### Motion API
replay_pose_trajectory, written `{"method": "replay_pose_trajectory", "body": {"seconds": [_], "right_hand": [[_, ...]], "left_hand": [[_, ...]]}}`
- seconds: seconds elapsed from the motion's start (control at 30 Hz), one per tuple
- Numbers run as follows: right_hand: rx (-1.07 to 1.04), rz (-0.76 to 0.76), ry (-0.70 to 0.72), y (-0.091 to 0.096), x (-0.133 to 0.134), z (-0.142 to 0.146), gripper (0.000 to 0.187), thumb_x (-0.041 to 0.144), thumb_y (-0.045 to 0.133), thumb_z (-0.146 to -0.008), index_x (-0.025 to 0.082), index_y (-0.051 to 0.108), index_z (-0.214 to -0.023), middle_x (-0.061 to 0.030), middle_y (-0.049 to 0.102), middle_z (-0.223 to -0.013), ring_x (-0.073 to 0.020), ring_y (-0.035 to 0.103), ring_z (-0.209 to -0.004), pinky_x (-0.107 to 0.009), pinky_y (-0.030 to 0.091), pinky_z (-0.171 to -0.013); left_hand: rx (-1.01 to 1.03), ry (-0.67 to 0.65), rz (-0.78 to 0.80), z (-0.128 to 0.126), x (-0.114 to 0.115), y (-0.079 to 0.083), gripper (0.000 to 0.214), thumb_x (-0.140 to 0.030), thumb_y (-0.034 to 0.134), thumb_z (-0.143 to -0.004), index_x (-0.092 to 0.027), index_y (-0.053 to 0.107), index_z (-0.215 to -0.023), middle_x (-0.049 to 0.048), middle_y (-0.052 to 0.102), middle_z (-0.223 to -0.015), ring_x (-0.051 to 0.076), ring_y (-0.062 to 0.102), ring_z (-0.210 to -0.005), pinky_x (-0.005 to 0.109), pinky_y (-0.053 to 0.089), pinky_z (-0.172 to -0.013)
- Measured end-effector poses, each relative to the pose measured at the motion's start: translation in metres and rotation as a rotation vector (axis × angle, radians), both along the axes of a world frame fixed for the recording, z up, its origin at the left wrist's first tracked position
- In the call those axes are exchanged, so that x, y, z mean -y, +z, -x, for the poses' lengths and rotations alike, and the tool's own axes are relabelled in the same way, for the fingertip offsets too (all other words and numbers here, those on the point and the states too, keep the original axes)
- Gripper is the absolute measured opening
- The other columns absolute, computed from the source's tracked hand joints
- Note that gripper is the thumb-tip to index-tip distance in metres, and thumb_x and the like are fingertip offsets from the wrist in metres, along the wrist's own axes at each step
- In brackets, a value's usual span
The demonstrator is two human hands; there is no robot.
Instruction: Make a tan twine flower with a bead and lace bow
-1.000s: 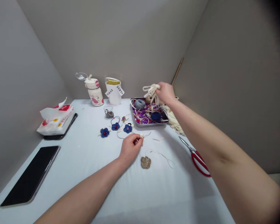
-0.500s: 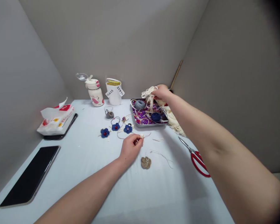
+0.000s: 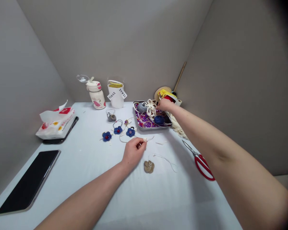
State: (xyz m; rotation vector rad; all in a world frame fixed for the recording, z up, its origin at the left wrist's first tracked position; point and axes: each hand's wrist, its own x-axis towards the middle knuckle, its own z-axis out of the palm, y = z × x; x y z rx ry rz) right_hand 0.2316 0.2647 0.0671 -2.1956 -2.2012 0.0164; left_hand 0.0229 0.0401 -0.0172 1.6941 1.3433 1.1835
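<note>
1. Cream cord bundle (image 3: pixel 150 108) lies in a metal tray (image 3: pixel 150 129) at the far side of the worktop (image 3: pixel 170 198), just beside the right hand (image 3: pixel 165 104); fingers (image 3: pixel 160 105) curled down, grip cannot be told.
2. Left hand (image 3: pixel 134 153): fingers (image 3: pixel 141 144) pinched closed on a small cream cord end (image 3: pixel 145 139).
3. Count: three blue flowers (image 3: pixel 118 130), apparently finished; two yarn balls (image 3: pixel 159 119); one jute coil (image 3: pixel 149 166), near, apparently not yet worked.

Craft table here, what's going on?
A person is working with both bare hands. The left hand pinches a small scrap of cream cord just beside blue crocheted flowers. The right hand is at a metal tray, next to a bundle of cream twine lying over purple beads, alongside grey yarn and navy yarn balls. Red-handled scissors lie off to the right.
</note>
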Motion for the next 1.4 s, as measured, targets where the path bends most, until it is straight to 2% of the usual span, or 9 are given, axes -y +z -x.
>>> {"method": "replay_pose_trajectory", "body": {"seconds": [0.1,0.2,0.33,0.53,0.67,0.8,0.93,1.07,1.4], "right_hand": [[-0.017,0.052,-0.068,-0.014,0.003,0.007,0.03,0.037,0.075,-0.071,0.019,0.076,-0.094,-0.0135,0.073,-0.103,-0.0327,0.066,-0.099,-0.047,0.047,-0.088],[-0.057,0.018,-0.081,-0.019,0.003,0.008,0.022,0.032,0.07,-0.075,0.022,0.075,-0.094,-0.0112,0.072,-0.109,-0.0307,0.064,-0.104,-0.046,0.046,-0.091],[-0.13,-0.086,-0.077,-0.007,0.001,-0.001,0.024,0.029,0.059,-0.083,0.021,0.073,-0.101,-0.0117,0.071,-0.113,-0.0277,0.064,-0.104,-0.038,0.048,-0.086],[-0.21,-0.1,0.006,0.019,0.011,-0.018,0.024,0.024,0.049,-0.087,0.016,0.068,-0.1,-0.0098,0.073,-0.097,-0.0174,0.065,-0.079,-0.026,0.048,-0.068],[-0.193,0.028,0.116,0.025,0.034,-0.028,0.021,0.018,0.051,-0.084,0.018,0.069,-0.093,-0.0054,0.073,-0.087,-0.0151,0.063,-0.071,-0.024,0.045,-0.064],[-0.094,0.18,0.21,0.018,0.058,-0.038,0.011,0.017,0.061,-0.076,0.02,0.071,-0.073,-0.0033,0.071,-0.077,-0.0172,0.064,-0.075,-0.025,0.045,-0.069],[0.028,0.241,0.217,0.002,0.075,-0.04,0.008,0.02,0.074,-0.062,0.02,0.067,-0.06,-0.0046,0.067,-0.066,-0.0224,0.063,-0.074,-0.029,0.044,-0.069],[0.092,0.242,0.195,-0.004,0.079,-0.034,0.012,0.015,0.076,-0.058,0.02,0.065,-0.057,-0.0081,0.066,-0.066,-0.0238,0.063,-0.076,-0.031,0.043,-0.069],[0.076,0.237,0.2,0.043,0.082,-0.055,0.002,0.022,0.072,-0.069,0.021,0.073,-0.069,-0.0043,0.069,-0.072,-0.0203,0.061,-0.072,-0.03,0.041,-0.065]], "left_hand": [[0.006,-0.003,0.002,0.0,-0.001,-0.001,0.013,-0.022,0.057,-0.081,-0.018,0.065,-0.072,-0.0003,0.062,-0.068,0.012,0.052,-0.062,0.024,0.041,-0.063],[0.014,-0.002,0.011,0.0,-0.001,0.0,0.013,-0.021,0.057,-0.081,-0.018,0.065,-0.072,-0.0004,0.062,-0.068,0.011,0.051,-0.062,0.024,0.04,-0.063],[0.009,0.0,0.016,0.0,0.0,0.002,0.012,-0.02,0.057,-0.08,-0.018,0.066,-0.072,-0.0004,0.062,-0.068,0.012,0.051,-0.062,0.024,0.04,-0.062],[-0.004,0.0,0.02,0.001,0.0,0.001,0.012,-0.022,0.058,-0.08,-0.018,0.067,-0.073,-0.0002,0.061,-0.067,0.012,0.052,-0.062,0.024,0.04,-0.062],[-0.007,-0.003,0.019,0.001,0.0,-0.001,0.014,-0.023,0.057,-0.081,-0.018,0.067,-0.074,0.0001,0.062,-0.069,0.012,0.052,-0.063,0.024,0.04,-0.063],[-0.012,-0.01,0.025,0.0,0.0,0.0,0.014,-0.023,0.057,-0.081,-0.018,0.068,-0.074,0.0002,0.063,-0.069,0.012,0.052,-0.063,0.024,0.04,-0.063],[-0.019,-0.013,0.018,0.0,0.0,-0.001,0.013,-0.023,0.058,-0.081,-0.018,0.068,-0.075,-0.0002,0.062,-0.069,0.012,0.052,-0.063,0.024,0.04,-0.063],[-0.021,-0.009,0.019,0.002,-0.001,-0.003,0.014,-0.024,0.058,-0.082,-0.018,0.067,-0.074,-0.0005,0.061,-0.068,0.012,0.052,-0.063,0.024,0.04,-0.063],[-0.014,-0.012,0.022,0.0,0.0,-0.002,0.014,-0.025,0.058,-0.082,-0.018,0.068,-0.074,-0.0004,0.061,-0.068,0.013,0.052,-0.063,0.025,0.041,-0.063]]}}
